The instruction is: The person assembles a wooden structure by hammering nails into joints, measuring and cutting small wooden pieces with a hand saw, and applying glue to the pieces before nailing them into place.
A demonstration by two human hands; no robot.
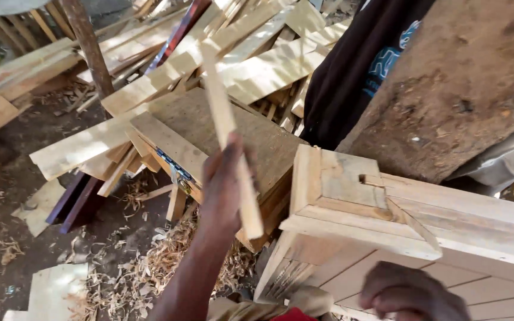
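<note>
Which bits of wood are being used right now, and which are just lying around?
In use:
left hand holding a thin pale wooden strip
right hand on the pale moulded wooden frame

Lying about:
heap of pale planks
curly wood shavings
dark purple boards

No packages, labels, signs or screens are observed in the head view. The only printed surface noted is a blue graphic (388,59) on a dark garment (346,89), hung at upper right beside a rough brown slab (465,83); its shape is irregular and partly folded out of sight.
</note>
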